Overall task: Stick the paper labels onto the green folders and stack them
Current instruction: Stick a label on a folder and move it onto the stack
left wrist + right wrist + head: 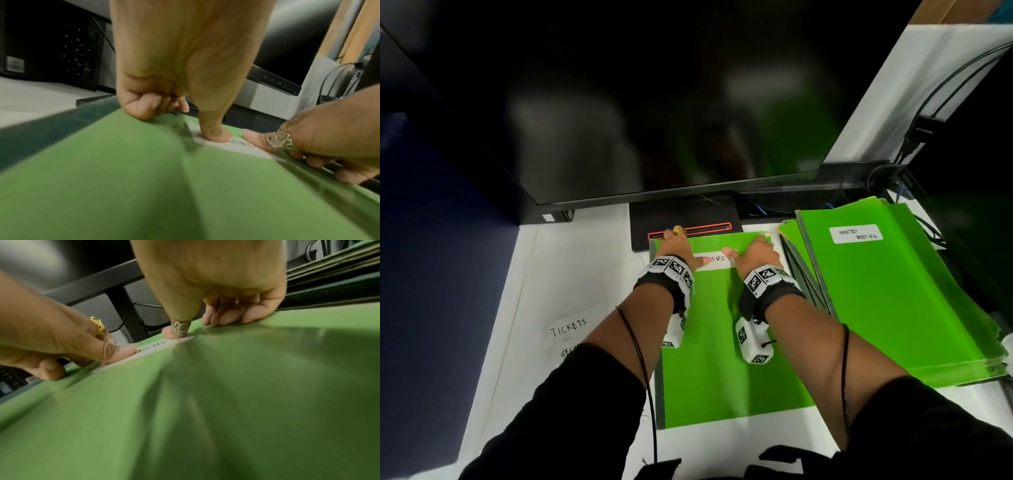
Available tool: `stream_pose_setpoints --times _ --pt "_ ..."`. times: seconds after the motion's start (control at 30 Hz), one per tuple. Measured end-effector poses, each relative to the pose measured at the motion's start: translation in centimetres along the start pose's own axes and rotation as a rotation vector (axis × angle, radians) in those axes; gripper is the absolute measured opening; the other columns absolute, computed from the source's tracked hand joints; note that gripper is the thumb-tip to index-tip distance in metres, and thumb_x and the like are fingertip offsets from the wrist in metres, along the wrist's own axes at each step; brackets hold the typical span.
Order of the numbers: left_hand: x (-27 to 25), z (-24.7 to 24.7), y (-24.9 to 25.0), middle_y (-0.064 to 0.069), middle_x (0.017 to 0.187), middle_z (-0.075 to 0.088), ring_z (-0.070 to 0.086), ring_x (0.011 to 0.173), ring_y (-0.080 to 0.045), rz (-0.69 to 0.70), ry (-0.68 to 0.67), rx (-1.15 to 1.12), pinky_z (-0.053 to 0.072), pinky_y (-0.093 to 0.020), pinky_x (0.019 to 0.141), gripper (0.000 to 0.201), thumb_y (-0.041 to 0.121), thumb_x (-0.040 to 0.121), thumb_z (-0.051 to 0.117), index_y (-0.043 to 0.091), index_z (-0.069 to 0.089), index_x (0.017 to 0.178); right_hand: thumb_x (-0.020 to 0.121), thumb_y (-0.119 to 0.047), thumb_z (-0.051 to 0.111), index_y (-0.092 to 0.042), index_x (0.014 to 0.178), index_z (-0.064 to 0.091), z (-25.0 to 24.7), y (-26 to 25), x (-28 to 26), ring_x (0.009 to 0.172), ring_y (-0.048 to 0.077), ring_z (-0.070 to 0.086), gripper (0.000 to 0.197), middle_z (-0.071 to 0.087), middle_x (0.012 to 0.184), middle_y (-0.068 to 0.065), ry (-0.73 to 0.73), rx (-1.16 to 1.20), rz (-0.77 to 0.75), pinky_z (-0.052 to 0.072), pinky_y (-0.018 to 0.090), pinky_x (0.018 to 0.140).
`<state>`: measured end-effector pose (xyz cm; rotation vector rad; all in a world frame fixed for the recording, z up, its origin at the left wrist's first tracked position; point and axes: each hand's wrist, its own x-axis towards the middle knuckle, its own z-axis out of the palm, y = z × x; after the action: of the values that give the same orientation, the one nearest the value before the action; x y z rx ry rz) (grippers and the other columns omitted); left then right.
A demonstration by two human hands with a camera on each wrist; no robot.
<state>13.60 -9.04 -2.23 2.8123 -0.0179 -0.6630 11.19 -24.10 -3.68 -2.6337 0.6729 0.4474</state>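
A green folder [722, 342] lies flat in front of me on the white table [558, 260]. A white paper label [717, 261] with handwriting sits near its far edge, also seen in the wrist views as label [242, 147] and label [156, 346]. My left hand [685, 246] presses its thumb on the label's left end, its fingers curled at the folder's far edge. My right hand [751, 251] presses its ringed thumb on the right end, its fingers curled over the same edge. Left hand [185, 120] and right hand [201, 326] show the same grip up close.
A stack of green folders [893, 301] lies to the right, the top one bearing a "MONTHLY MEETING" label [856, 234]. Loose labels, one reading "TICKETS" [569, 328], lie at the left. A dark monitor [654, 102] and its stand base [685, 216] stand just behind; cables [914, 137] hang far right.
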Motion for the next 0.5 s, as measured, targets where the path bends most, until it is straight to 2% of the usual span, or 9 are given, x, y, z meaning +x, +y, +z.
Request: stream_pose_setpoints --times 0.13,0.27,0.33,0.4,0.47,0.5 --pt "0.2 -0.2 -0.4 -0.021 0.145 0.03 0.038 0.132 -0.032 -0.021 0.017 -0.091 0.037 -0.035 0.106 0.079 0.04 0.088 0.061 -0.003 0.023 0.143 0.08 -0.058 0.06 -0.001 0.133 0.035 -0.1 0.6 1.0 0.115 0.034 0.055 0.081 0.055 0.127 0.016 -0.025 0.116 -0.022 0.049 0.046 0.094" --pt "0.1 -0.4 -0.4 -0.019 0.139 0.04 0.047 0.124 -0.028 -0.002 0.06 -0.09 0.041 -0.03 0.101 0.053 0.017 0.091 0.058 -0.003 0.038 0.136 0.083 -0.048 0.064 0.001 0.136 0.035 -0.9 1.1 1.2 0.121 0.03 0.051 0.078 0.053 0.131 0.016 -0.087 0.098 -0.061 0.045 0.037 0.1" --pt "0.0 -0.5 -0.4 -0.019 0.138 0.04 0.048 0.123 -0.028 0.001 0.059 -0.07 0.042 -0.03 0.1 0.049 0.013 0.09 0.058 -0.003 0.039 0.134 0.083 -0.045 0.065 0.002 0.137 0.034 -1.3 1.2 1.3 0.123 0.029 0.05 0.078 0.05 0.133 0.015 -0.122 0.048 -0.082 0.044 0.036 0.101" --pt "0.0 -0.8 -0.5 -0.019 0.139 0.038 0.048 0.123 -0.028 -0.01 0.016 -0.059 0.043 -0.031 0.101 0.054 0.017 0.089 0.061 -0.001 0.039 0.135 0.083 -0.043 0.065 0.001 0.136 0.035 -1.8 1.2 1.3 0.126 0.028 0.047 0.075 0.046 0.134 0.014 -0.181 -0.02 -0.121 0.041 0.034 0.103" --pt "-0.1 -1.1 -0.5 -0.018 0.141 0.035 0.044 0.127 -0.029 -0.011 -0.049 -0.029 0.041 -0.034 0.105 0.073 0.033 0.082 0.07 0.002 0.036 0.138 0.08 -0.042 0.07 -0.004 0.131 0.039 -2.2 1.5 1.5 0.126 0.027 0.046 0.07 0.046 0.128 0.009 -0.239 -0.016 -0.126 0.04 0.033 0.104" --pt "-0.2 -1.1 -0.5 -0.018 0.143 0.032 0.041 0.13 -0.03 -0.003 -0.072 -0.008 0.04 -0.035 0.106 0.084 0.045 0.077 0.072 0.003 0.033 0.14 0.078 -0.045 0.071 -0.005 0.131 0.039 -2.3 1.5 1.6 0.127 0.026 0.044 0.074 0.043 0.133 0.009 -0.267 -0.015 -0.119 0.039 0.034 0.105"
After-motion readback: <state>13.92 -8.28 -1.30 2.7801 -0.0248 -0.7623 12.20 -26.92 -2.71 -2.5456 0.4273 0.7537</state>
